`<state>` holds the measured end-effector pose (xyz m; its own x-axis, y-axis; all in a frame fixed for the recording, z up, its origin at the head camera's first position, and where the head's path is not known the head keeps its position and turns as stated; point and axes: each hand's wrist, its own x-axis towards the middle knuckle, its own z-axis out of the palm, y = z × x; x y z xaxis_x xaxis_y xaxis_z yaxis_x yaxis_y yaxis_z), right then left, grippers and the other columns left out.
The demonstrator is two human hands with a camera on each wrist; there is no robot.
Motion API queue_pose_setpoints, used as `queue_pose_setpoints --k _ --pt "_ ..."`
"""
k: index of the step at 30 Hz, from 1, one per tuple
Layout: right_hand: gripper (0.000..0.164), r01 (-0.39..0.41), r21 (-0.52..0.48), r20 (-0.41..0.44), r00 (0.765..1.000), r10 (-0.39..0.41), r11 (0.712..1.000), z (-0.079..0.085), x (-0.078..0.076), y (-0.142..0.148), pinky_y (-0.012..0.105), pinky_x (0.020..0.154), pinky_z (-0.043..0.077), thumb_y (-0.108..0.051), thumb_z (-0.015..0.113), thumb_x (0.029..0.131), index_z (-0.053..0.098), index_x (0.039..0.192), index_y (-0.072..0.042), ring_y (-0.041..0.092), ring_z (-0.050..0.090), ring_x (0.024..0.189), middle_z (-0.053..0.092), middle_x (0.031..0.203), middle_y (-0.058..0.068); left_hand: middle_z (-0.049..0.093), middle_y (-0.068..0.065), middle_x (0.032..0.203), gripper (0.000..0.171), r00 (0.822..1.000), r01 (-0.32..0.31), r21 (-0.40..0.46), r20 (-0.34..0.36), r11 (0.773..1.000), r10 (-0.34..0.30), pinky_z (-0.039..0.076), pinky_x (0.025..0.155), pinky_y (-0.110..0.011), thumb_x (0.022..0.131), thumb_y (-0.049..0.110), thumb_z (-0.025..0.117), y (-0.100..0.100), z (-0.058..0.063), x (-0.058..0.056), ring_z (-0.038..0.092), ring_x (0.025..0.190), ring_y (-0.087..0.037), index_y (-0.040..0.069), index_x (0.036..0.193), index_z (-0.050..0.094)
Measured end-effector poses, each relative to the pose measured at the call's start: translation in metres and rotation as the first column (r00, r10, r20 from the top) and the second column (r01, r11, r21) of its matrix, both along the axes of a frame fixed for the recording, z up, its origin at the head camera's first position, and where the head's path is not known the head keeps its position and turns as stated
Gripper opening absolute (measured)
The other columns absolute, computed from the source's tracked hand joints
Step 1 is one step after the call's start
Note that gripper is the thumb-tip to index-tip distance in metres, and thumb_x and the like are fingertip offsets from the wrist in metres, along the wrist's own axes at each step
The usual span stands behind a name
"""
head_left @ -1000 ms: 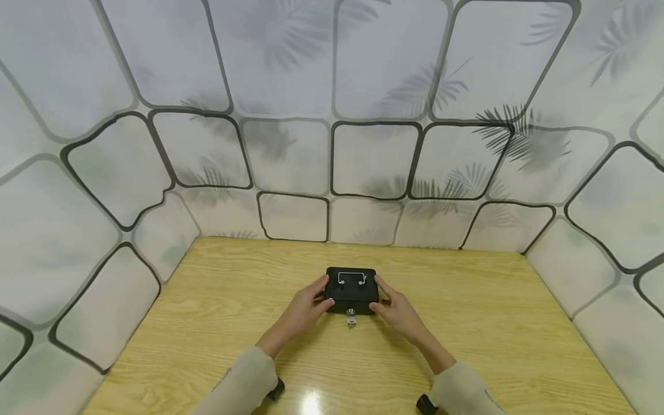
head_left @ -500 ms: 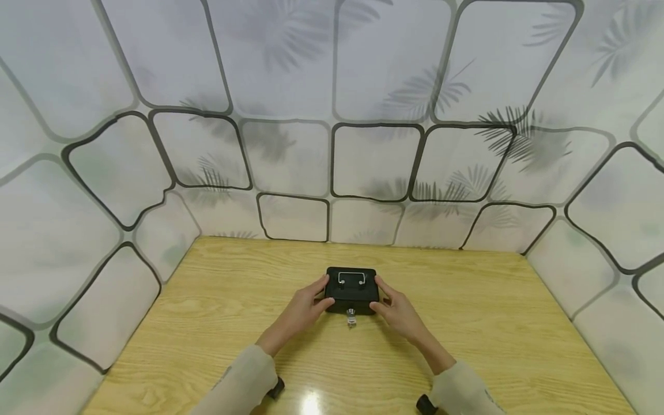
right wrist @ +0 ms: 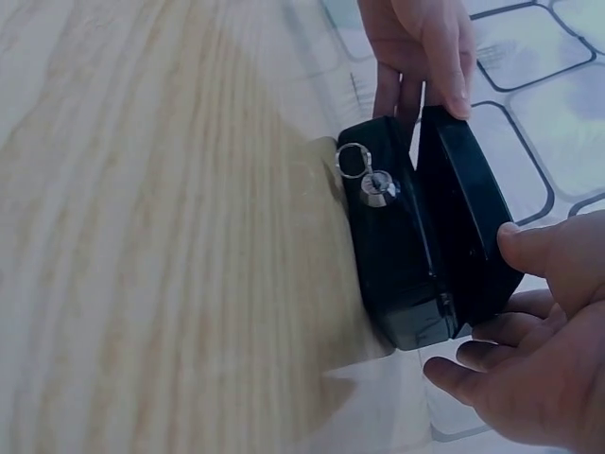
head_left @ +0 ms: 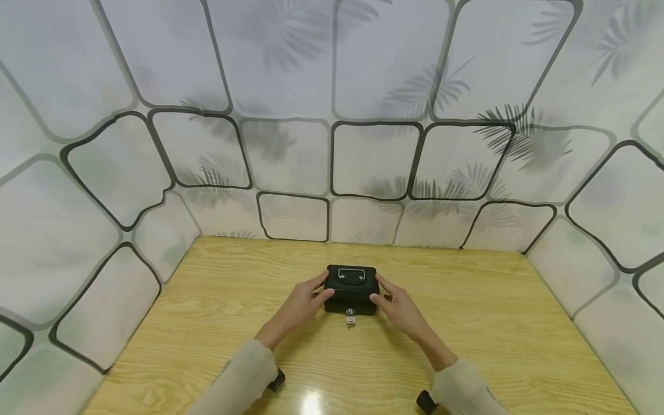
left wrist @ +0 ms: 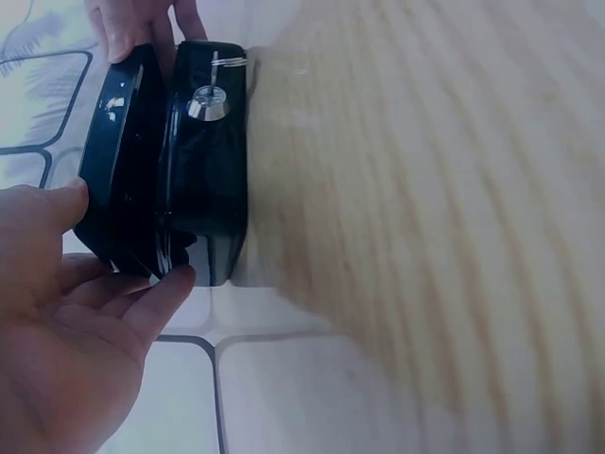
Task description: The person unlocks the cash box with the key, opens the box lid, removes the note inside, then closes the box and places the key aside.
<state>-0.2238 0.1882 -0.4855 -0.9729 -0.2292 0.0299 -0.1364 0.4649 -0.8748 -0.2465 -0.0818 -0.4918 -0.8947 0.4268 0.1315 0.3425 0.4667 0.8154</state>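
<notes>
A small black cash box (head_left: 344, 305) rests on the table, its front facing me. Its lid (head_left: 358, 293) is raised a little at the front; both wrist views show a dark gap under it. My left hand (head_left: 301, 302) holds the lid at its left end, thumb on the front edge and fingers around the side. The opposite end is held the same way by my right hand (head_left: 402, 311). A silver wire handle (head_left: 351, 270) lies on top. A key with a ring (right wrist: 354, 161) sits in the front lock (left wrist: 209, 104). The box's inside is hidden.
The wood-grain table (head_left: 233, 271) extends around the box. Patterned fabric walls (head_left: 290, 155) rise at its back and both sides. Black straps (head_left: 426, 402) show below both sleeves.
The lid was down half a second ago; its front edge has now tilted up, with both thumbs rising along with it. The box body has stayed in place.
</notes>
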Motion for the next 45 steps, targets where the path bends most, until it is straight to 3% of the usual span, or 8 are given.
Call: queue_pose_setpoints --k 1,3,5,8,21,33,45 --pt "0.062 -0.001 -0.002 0.001 1.000 0.001 1.000 0.001 0.000 0.000 0.032 0.067 0.049 -0.017 0.060 0.106 0.033 0.159 0.001 0.033 0.062 0.085 0.033 0.162 0.023 0.040 -0.022 0.158 0.062 1.000 -0.005 0.000 -0.005 1.000 0.005 0.053 0.099 -0.043 0.108 0.029 0.056 0.000 0.000 -0.001 0.059 0.129 -0.034 -0.001 0.158 0.036" --pt "0.062 -0.002 0.001 -0.003 1.000 0.002 1.000 0.002 -0.001 0.001 0.038 0.084 0.056 -0.020 0.059 0.107 0.033 0.159 0.001 0.039 0.065 0.110 0.033 0.162 0.024 0.042 -0.022 0.157 0.061 1.000 -0.026 -0.006 0.001 1.000 0.026 0.052 0.101 -0.045 0.108 0.032 0.056 0.002 0.002 -0.002 0.059 0.129 -0.035 0.000 0.158 0.038" --pt "0.062 -0.006 0.004 -0.008 1.000 0.006 1.000 0.004 -0.003 0.002 0.048 0.101 0.050 -0.023 0.057 0.108 0.033 0.159 0.002 0.043 0.052 0.134 0.032 0.162 0.024 0.045 -0.022 0.155 0.061 0.999 -0.047 -0.013 0.005 0.999 0.047 0.050 0.102 -0.047 0.108 0.034 0.055 0.003 0.004 -0.004 0.058 0.129 -0.036 0.001 0.157 0.040" --pt "0.063 -0.020 0.004 -0.012 1.000 0.020 1.000 0.006 -0.005 0.003 0.057 0.111 0.040 -0.028 0.055 0.109 0.032 0.159 0.002 0.043 0.042 0.142 0.032 0.163 0.024 0.048 -0.022 0.153 0.061 0.997 -0.075 -0.023 0.003 0.997 0.075 0.050 0.103 -0.048 0.108 0.037 0.055 0.004 0.008 -0.006 0.059 0.128 -0.036 0.001 0.156 0.043" --pt "0.064 0.016 0.026 0.009 1.000 -0.016 1.000 0.021 -0.017 0.004 0.059 0.116 0.031 -0.037 0.053 0.109 0.039 0.156 0.004 0.042 0.037 0.146 0.039 0.159 0.023 0.055 -0.015 0.149 0.062 0.984 -0.176 -0.027 0.004 0.984 0.176 0.048 0.105 -0.052 0.107 0.049 0.052 0.012 0.019 -0.015 0.059 0.129 -0.034 0.005 0.151 0.052" --pt "0.063 0.047 0.004 0.045 0.998 -0.047 0.999 0.031 -0.034 0.005 0.055 0.106 0.046 -0.043 0.050 0.109 0.045 0.153 0.002 0.043 0.054 0.132 0.050 0.151 0.024 0.069 -0.011 0.131 0.058 0.957 -0.291 0.045 0.015 0.956 0.290 0.051 0.101 -0.050 0.106 0.052 0.052 0.022 0.023 -0.029 0.064 0.120 -0.030 0.007 0.141 0.064" --pt "0.065 0.109 -0.066 0.068 0.992 -0.105 0.992 0.027 -0.051 0.005 0.054 0.101 0.051 -0.051 0.052 0.106 0.053 0.148 -0.001 0.038 0.061 0.122 0.058 0.142 0.024 0.071 -0.012 0.122 0.061 0.946 -0.322 0.090 0.072 0.942 0.317 0.056 0.091 -0.046 0.105 0.056 0.050 0.024 0.026 -0.043 0.069 0.106 -0.028 0.006 0.136 0.067"
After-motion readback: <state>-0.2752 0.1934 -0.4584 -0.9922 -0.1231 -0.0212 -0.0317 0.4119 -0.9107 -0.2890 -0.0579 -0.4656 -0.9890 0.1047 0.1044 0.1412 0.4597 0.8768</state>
